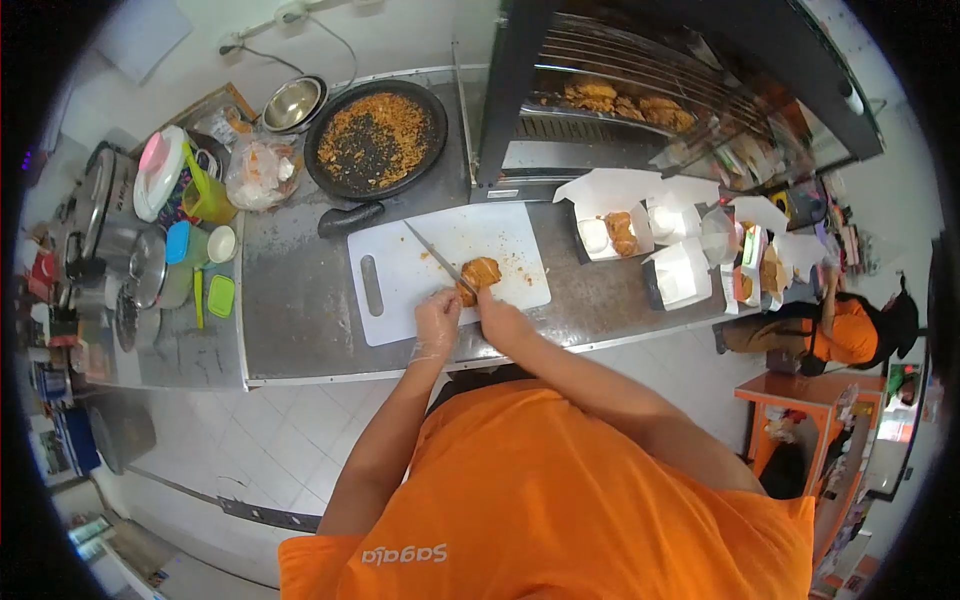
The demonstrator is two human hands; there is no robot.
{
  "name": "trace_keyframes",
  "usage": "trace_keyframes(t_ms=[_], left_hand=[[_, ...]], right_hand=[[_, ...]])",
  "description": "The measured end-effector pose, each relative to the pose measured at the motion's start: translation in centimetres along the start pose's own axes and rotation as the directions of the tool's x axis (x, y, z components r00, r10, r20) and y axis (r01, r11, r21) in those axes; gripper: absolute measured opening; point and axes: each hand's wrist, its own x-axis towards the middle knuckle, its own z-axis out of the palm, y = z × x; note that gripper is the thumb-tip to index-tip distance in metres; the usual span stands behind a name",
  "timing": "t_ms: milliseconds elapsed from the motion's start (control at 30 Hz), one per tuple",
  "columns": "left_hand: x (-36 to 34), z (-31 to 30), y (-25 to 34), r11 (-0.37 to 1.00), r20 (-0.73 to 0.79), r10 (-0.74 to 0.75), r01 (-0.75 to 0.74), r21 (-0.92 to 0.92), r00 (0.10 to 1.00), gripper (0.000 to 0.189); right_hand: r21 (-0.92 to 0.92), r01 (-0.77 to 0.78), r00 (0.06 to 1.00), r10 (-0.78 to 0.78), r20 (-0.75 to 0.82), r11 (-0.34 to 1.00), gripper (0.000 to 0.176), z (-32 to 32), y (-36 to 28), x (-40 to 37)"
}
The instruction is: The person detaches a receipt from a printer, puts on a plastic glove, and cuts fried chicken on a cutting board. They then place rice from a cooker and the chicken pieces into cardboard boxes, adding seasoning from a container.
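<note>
A piece of breaded fried chicken (pixel 484 272) lies on the white cutting board (pixel 400 295), with crumbs scattered around it. My right hand (pixel 503 322) is closed on the handle of a knife (pixel 432 250). Its blade points away to the upper left and lies across the chicken's left part. In a clear plastic glove, my left hand (pixel 437 318) has its fingers curled together against the chicken's near left edge. The fingertips and the knife handle are mostly hidden.
A black pan (pixel 330 165) of brown crumbs stands behind the board. Open takeaway boxes (pixel 682 275) are on the right, below a glass food warmer (pixel 640 100). Pots and green containers (pixel 210 205) crowd the left. Another person (pixel 845 330) in orange is at far right.
</note>
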Motion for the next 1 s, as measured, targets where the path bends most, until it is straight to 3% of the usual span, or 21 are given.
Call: trace_keyframes(t_ms=[100, 133, 200, 233, 267, 300, 333, 400, 533, 600, 633, 700, 733, 800, 833, 900, 933, 1000], left_hand=[[0.1, -0.9, 0.1, 0.997, 0.095, 0.011, -0.018, 0.073, 0.995, 0.017], [0.5, -1.6, 0.3, 0.996, 0.095, 0.027, -0.034, 0.079, 0.995, 0.017], [2.0, -3.4, 0.9, 0.92, 0.241, 0.232, -0.293, 0.261, 0.943, 0.037], [3.2, -3.7, 1.9, 0.915, 0.251, 0.243, -0.307, 0.261, 0.937, 0.037], [4.9, -3.7, 2.8, 0.813, 0.393, 0.413, -0.527, 0.247, 0.822, 0.045], [6.5, -3.5, 3.7, 0.667, 0.523, 0.551, -0.72, 0.192, 0.65, 0.052], [7.8, -3.1, 4.4, 0.652, 0.535, 0.564, -0.737, 0.178, 0.629, 0.052], [9.8, -2.2, 5.5, 0.434, 0.73, 0.579, -0.895, 0.1, 0.363, 0.06], [11.9, -0.2, 6.5, 0.539, 0.846, 0.461, -0.842, -0.025, 0.27, 0.049], [12.5, 0.4, 6.8, 0.666, 0.869, 0.345, -0.745, 0.04, 0.356, 0.039], [12.8, 1.1, 5.9, 0.656, 0.876, 0.345, -0.754, 0.031, 0.337, 0.039], [12.9, 2.6, 4.5, 0.705, 0.799, 0.419, -0.709, 0.015, 0.433, 0.03], [12.6, 2.8, 4.7, 0.696, 0.805, 0.425, -0.718, 0.002, 0.414, 0.03], [12.1, 4.3, 6.7, 0.803, 0.69, 0.446, -0.595, -0.026, 0.571, 0.027], [11.8, 5.9, 9.5, 0.793, 0.701, 0.462, -0.607, -0.052, 0.543, 0.027], [10.1, 9.6, 15.7, 0.912, 0.715, 0.328, -0.406, -0.067, 0.617, 0.025], [9.2, 11.9, 19.2, 0.907, 0.727, 0.338, -0.413, -0.082, 0.597, 0.025], [7.6, 17.8, 26.3, 0.862, 0.634, 0.502, -0.401, -0.31, 0.588, 0.026]], right_hand=[[-0.092, 0.175, 0.983, -0.169, 0.07, 0.98, 0.027, -3.7, 0.2, 2.0], [-0.087, 0.177, 0.983, -0.173, 0.054, 0.98, 0.027, -6.0, -0.2, 0.6], [-0.218, 0.043, 0.999, -0.049, -0.021, 0.975, 0.027, -9.9, -0.1, -1.8], [-0.209, 0.035, 0.999, -0.042, -0.033, 0.977, 0.027, -10.5, 1.3, -1.7], [-0.258, 0.012, 0.998, -0.026, -0.049, 0.966, 0.028, -10.6, 3.0, -1.1], [-0.303, -0.016, 0.998, -0.005, -0.069, 0.953, 0.03, -10.2, 4.5, -0.7], [-0.29, -0.036, 0.996, 0.01, -0.088, 0.956, 0.03, -9.3, 5.9, -0.2], [-0.315, 0.061, 0.949, -0.152, -0.275, 0.947, 0.031, -8.6, 7.5, 0.3], [-0.305, 0.083, 0.867, -0.219, -0.447, 0.949, 0.043, -9.4, 8.2, -3.4], [-0.054, 0.094, 0.9, -0.108, -0.423, 0.994, 0.047, -10.8, 9.4, -6.2], [-0.039, 0.083, 0.896, -0.092, -0.434, 0.996, 0.047, -10.7, 11.1, -7.5], [0.015, 0.099, 0.857, -0.077, -0.509, 0.995, 0.048, -10.4, 14.9, -11.3], [0.024, 0.085, 0.852, -0.061, -0.52, 0.996, 0.048, -10.4, 16.7, -13.3], [0.25, -0.019, 0.885, 0.132, -0.446, 0.968, 0.045, -10.9, 20.3, -17.8], [0.259, -0.043, 0.873, 0.162, -0.459, 0.965, 0.045, -10.9, 22.3, -19.7], [0.4, -0.159, 0.861, 0.325, -0.391, 0.903, 0.04, -11.0, 25.8, -22.8], [0.409, -0.175, 0.85, 0.347, -0.396, 0.896, 0.04, -11.4, 27.3, -23.8], [0.479, -0.151, 0.833, 0.372, -0.41, 0.865, 0.039, -12.6, 29.4, -25.4]])
